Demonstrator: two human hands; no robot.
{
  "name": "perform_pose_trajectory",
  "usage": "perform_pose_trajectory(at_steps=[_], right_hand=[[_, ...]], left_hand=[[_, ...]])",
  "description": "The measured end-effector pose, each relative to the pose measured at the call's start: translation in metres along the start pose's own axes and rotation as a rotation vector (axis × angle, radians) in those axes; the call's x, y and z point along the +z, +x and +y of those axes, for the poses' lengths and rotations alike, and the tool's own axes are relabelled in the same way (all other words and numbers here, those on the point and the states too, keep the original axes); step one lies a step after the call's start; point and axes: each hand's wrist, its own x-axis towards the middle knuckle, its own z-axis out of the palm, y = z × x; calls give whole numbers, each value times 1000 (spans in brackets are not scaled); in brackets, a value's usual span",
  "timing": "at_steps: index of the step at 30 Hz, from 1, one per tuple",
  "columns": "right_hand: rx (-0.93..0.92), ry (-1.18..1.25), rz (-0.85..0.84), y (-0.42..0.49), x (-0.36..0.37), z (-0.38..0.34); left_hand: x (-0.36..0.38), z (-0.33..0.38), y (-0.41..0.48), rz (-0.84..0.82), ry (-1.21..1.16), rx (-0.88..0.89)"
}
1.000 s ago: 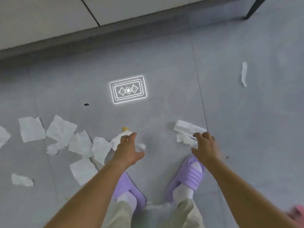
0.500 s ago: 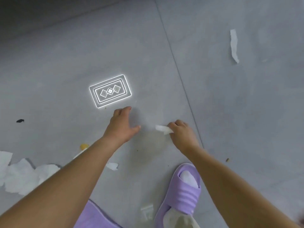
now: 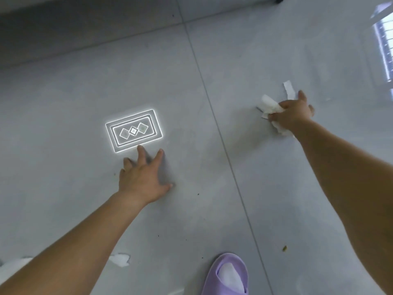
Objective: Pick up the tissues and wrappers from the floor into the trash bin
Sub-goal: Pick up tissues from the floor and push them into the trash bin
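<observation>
**Hands well apart: right hand loaded, left hand empty**

Right hand [image 3: 291, 112] is seen clamped on a wad of crumpled tissues [image 3: 269, 104], fingers curled round it, low over the floor [image 3: 63, 103] to the right of the tile joint [image 3: 223, 141]. A torn tissue strip [image 3: 288, 90] lies just beside its fingertips. Left hand [image 3: 141, 177] is spread and holds nothing, near a bright light reflection [image 3: 134, 130]. No trash bin is in view.

Risks noted:
- Much of the wad sticks out of the grip; pieces could be dropped if the fingers are loosened to take the strip.
- Tissue scraps [image 3: 120, 259] at the lower left edge could be overlooked.

Changes since half a second earlier: the right hand, then close to the left and pinching one small piece, has been carried across the joint to the strip. The left fingers have been spread.
</observation>
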Motion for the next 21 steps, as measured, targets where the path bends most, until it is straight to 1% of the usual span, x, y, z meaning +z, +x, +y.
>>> perform_pose_trajectory(at_steps=[1, 2, 4, 5, 8, 10, 12, 13, 15, 17, 19, 21], right_hand=[[-3, 6, -31, 4, 4, 5], [-28, -20, -19, 5, 10, 8], [-112, -106, 70, -2, 19, 9], [-143, -138, 83, -9, 23, 7], [-210, -204, -8, -46, 37, -4], [-270, -162, -74, -77, 49, -14], [-307, -67, -120, -115, 65, -28], [-309, -6, -141, -133, 73, -35], [-302, 109, -194, -172, 90, -48], [-310, 160, -263, -212, 109, -59], [-377, 108, -335, -249, 129, -68], [-445, 30, -435, -283, 149, -76]], left_hand=[[-1, -1, 1, -9, 13, 7], [-1, -3, 3, -17, 29, 13], [-3, -4, 4, -40, 49, 18], [-3, -4, 4, -53, 51, 17], [-5, -1, 2, -92, 39, 9], [-10, -3, 3, -131, -1, 8], [-16, -12, 2, -140, -92, 41], [-18, -17, 1, -104, -171, 68], [-16, -32, -13, 61, -359, 75], [-4, -54, -40, 221, -487, -21], [14, -85, -73, 283, -575, -158], [33, -121, -104, 307, -640, -295]])
